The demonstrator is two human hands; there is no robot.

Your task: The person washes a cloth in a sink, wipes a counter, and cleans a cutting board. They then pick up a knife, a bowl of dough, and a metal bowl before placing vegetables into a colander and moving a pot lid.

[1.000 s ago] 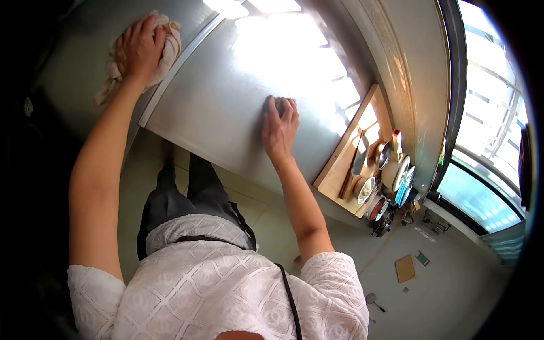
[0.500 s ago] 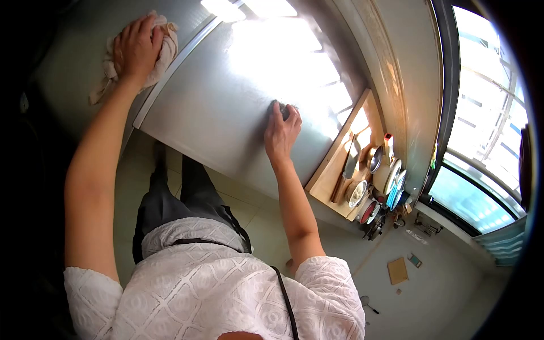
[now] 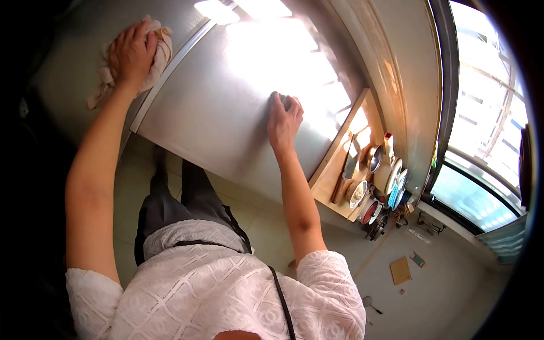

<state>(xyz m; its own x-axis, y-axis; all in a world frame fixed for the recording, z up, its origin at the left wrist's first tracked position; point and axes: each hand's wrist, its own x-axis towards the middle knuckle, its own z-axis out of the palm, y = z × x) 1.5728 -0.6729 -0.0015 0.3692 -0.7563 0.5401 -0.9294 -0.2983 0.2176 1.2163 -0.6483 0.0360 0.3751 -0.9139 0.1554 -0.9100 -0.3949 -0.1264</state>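
Observation:
At the upper left, my left hand presses down on a crumpled pale pink cloth, its fingers curled over it. The cloth lies on a grey metal surface beside a raised metal strip. My right hand rests on the shiny metal counter, fingers bent around a small dark grey scouring pad. Most of the pad is hidden under the fingers. Strong sunlight glares off the counter just beyond this hand.
Right of the counter is a wooden board bearing a cleaver, a metal bowl and a strainer-like bowl. Plates stand by the wall. A bright window is at the right.
My right hand has shifted slightly up over the counter, and less of the scouring pad shows. My left hand stays on the cloth, with the view slightly moved.

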